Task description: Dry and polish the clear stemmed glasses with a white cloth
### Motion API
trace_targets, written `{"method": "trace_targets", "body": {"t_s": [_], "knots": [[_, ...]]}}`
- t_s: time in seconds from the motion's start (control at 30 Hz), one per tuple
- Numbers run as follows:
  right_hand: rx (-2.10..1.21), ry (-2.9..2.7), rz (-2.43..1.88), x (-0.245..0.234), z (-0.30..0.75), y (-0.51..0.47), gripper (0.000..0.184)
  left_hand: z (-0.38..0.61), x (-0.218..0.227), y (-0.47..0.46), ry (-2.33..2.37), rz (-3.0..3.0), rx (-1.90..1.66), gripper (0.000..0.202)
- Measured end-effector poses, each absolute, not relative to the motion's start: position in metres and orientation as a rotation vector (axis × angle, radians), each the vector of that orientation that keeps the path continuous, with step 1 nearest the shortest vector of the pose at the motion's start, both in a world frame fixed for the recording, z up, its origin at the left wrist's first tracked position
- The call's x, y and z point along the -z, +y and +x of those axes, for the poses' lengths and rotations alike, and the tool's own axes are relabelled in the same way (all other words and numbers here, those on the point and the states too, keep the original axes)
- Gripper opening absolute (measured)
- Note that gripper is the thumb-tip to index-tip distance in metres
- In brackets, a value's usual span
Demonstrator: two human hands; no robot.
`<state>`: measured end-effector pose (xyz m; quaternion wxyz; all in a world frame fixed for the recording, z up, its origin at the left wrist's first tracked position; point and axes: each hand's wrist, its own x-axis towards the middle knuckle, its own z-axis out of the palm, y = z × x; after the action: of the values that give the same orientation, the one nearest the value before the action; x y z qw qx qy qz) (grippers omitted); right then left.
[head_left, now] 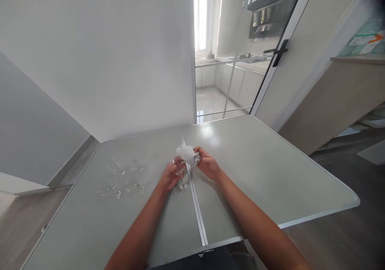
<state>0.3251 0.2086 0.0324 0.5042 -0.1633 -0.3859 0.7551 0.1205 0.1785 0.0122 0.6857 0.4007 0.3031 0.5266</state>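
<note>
A small clear stemmed glass point(179, 166) is upright near the table's centre seam, its bowl gripped by my left hand point(169, 176). Its round foot point(181, 188) is close to the tabletop; whether it touches I cannot tell. My right hand point(207, 164) is closed on a bunched white cloth point(188, 154), held right beside the glass rim. Part of the cloth hides the far edge of the rim. To the left, several more clear glasses point(118, 192) stand in a group on the table, their outlines hard to make out.
The pale folding table point(255, 174) has a metal seam point(197, 210) across its middle. Its far edge meets a white wall point(135, 61). Behind it at right are a glass door with a black handle point(280, 53) and a wooden shelf unit point(339, 97).
</note>
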Motion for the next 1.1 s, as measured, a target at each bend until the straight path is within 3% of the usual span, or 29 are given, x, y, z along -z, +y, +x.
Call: {"method": "trace_targets", "body": {"t_s": [0.2, 0.33, 0.5, 0.7, 0.87, 1.1], "knots": [[-1.786, -1.014, -0.535, -0.031, 0.32, 0.209, 0.056, 0.124, -0.01, 0.179, 0.599, 0.844, -1.226, 0.062], [-1.696, -1.163, -0.537, -0.027, 0.322, 0.214, 0.018, 0.118, -0.011, 0.182, 0.554, 0.808, -1.322, 0.053], [-1.628, -1.103, -0.489, -0.029, 0.328, 0.216, 0.022, 0.116, -0.015, 0.185, 0.548, 0.801, -1.381, 0.048], [-1.501, -0.94, -0.609, -0.038, 0.33, 0.216, 0.013, 0.124, -0.01, 0.184, 0.626, 0.859, -1.331, 0.05], [-1.635, -1.156, -0.657, -0.039, 0.334, 0.215, 0.034, 0.125, -0.012, 0.184, 0.651, 0.872, -1.378, 0.051], [-1.353, -0.959, -0.655, -0.044, 0.342, 0.218, 0.028, 0.119, -0.017, 0.186, 0.686, 0.795, -1.451, 0.045]]}}
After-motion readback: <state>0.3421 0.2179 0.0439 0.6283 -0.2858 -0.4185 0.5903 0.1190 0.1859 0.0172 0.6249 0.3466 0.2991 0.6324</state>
